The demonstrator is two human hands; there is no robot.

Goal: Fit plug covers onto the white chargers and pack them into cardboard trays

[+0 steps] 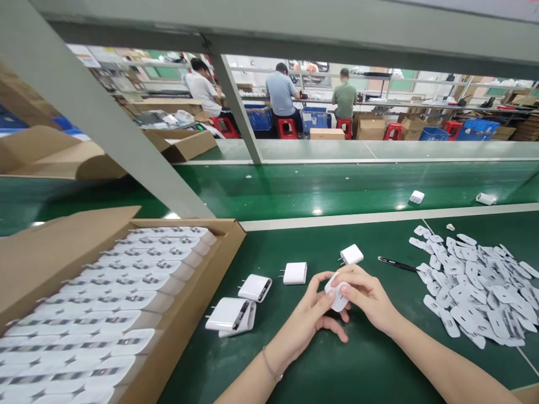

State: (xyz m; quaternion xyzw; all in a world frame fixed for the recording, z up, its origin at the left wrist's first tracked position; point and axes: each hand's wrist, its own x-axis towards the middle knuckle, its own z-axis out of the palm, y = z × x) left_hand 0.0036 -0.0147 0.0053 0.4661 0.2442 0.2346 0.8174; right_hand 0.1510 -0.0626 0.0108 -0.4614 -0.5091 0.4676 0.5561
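Observation:
Between my two hands is a white plug charger (338, 297), its rounded end face turned toward me. My left hand (309, 314) grips it from the left, with thumb on the face and the lower fingers spread below. From the right, my right hand (370, 292) pinches it, thumb pressed on the same face. Just behind the hands lies another white charger (352, 254) with metal prongs. To the left are one more charger (295, 273), an open-ended charger (255, 287) showing dark insides, and a charger (227, 313) resting on another.
A cardboard box (202, 314) with rows of white chargers stands at left. On the right lie a heap of white end covers (484, 286) and black tweezers (396, 264). Two chargers sit on the green conveyor belt (295, 191). A metal frame post (113, 118) slants at left; co-workers sit beyond.

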